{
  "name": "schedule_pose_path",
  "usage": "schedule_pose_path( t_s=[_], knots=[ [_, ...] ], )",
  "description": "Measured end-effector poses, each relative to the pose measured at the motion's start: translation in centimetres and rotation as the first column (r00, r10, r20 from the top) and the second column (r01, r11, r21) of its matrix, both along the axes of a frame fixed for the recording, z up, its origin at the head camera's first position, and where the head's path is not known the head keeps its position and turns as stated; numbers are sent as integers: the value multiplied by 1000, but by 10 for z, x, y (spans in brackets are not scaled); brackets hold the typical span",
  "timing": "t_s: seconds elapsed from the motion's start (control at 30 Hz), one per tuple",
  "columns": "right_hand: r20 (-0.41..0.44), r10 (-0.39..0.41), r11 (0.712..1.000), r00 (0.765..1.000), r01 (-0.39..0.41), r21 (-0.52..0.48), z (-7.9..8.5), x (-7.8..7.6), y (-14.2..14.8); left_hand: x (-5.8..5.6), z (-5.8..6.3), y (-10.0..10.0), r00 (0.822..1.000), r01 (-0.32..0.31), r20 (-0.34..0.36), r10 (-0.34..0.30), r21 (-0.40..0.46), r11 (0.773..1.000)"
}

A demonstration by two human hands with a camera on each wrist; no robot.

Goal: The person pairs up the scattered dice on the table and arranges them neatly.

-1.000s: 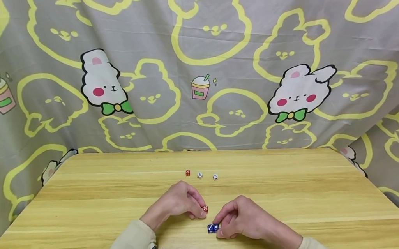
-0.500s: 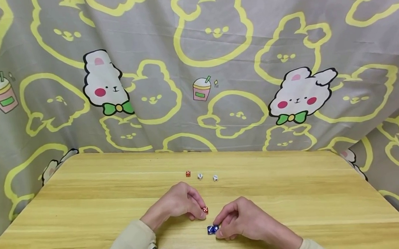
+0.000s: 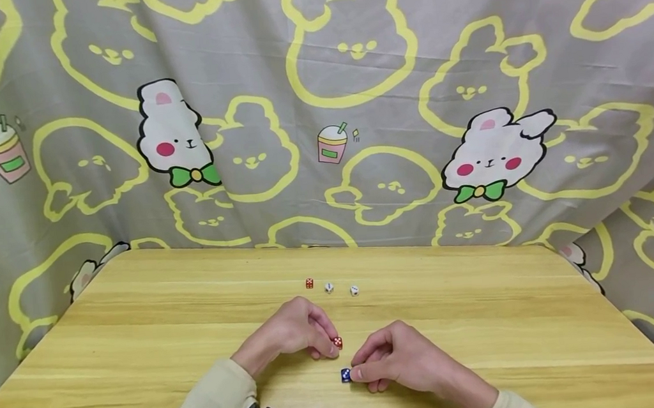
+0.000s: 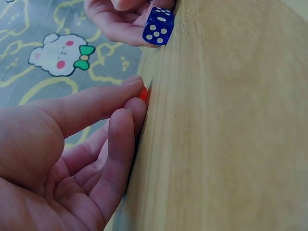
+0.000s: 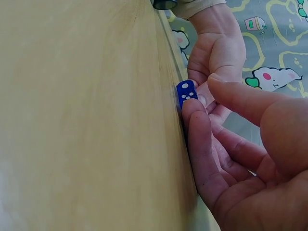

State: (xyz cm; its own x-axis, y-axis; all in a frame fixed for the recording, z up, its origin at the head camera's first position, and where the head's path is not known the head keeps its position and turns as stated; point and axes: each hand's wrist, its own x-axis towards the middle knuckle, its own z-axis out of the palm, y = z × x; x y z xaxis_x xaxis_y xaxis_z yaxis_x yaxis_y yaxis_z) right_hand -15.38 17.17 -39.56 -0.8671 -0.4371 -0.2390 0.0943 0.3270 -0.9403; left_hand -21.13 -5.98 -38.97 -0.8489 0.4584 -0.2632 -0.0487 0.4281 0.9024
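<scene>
"Blue die [image 3: 345,375]: where is it?"

"Low in the middle of the head view, at the surface of the table [image 3: 144,372], by the fingertips of the right hand [image 3: 405,359]. Those fingers are bent; whether they pinch it, I cannot tell."

"And the left hand [image 3: 296,329]?"

"Its grip is narrow: thumb and finger pinch 1 red die [image 3: 338,342], slightly above the blue die in the frame."

"Farther up?"

"3 dice in a loose row, just below the frame's center: 2nd red die [image 3: 309,283] leftmost, then 2 white dice [image 3: 329,288]. Behind hangs a patterned curtain [image 3: 270,74]."
</scene>
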Motion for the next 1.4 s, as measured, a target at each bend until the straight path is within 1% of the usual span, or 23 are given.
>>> schedule_pose_path(
  t_s=[0.33, 0.5, 0.6, 0.7, 0.87, 1.0, 1.1, 1.17, 1.3, 1.4],
  knots=[
    [2, -1, 1000, 1000, 1, -4, 0, 0, 0, 0, 0, 2, 1000, -2, -1, 2, -14, 1000],
    [-11, -5, 1000, 1000, 5, -7, 0, 0, 0, 0, 1, 2, 1000, -3, -8, 3, -16, 1000],
    [-12, -7, 1000, 1000, 7, 2, 1, 0, 1, 0, 1, 2, 1000, -1, -9, 1, -10, 1000],
    [-29, -12, 999, 1000, 13, 36, 8, -1, 4, 0, 0, 3, 1000, 2, -8, -2, -6, 1000],
    [-95, -10, 994, 995, 20, 104, 19, -6, 9, 1, 0, 3, 1000, -1, -8, 1, -17, 1000],
    [-153, -5, 990, 988, 26, 136, 24, -11, 9, 1, 1, 3, 1000, -1, -6, 1, -22, 1000],
    [-205, -30, 982, 978, 67, 177, 29, -16, 7, 1, 1, 4, 1000, 1, -4, -1, -17, 1000],
    [-247, -54, 972, 967, 107, 207, 34, -19, 6, 1, 1, 4, 1000, 1, -1, -1, -15, 1000],
    [-317, -97, 958, 943, 176, 228, 45, -30, 3, 1, 1, 3, 1000, 2, 0, -2, -16, 1000],
    [-346, -112, 953, 932, 199, 227, 50, -41, -1, 0, 1, 2, 1000, 1, -2, -1, -23, 1000]
  ],
)
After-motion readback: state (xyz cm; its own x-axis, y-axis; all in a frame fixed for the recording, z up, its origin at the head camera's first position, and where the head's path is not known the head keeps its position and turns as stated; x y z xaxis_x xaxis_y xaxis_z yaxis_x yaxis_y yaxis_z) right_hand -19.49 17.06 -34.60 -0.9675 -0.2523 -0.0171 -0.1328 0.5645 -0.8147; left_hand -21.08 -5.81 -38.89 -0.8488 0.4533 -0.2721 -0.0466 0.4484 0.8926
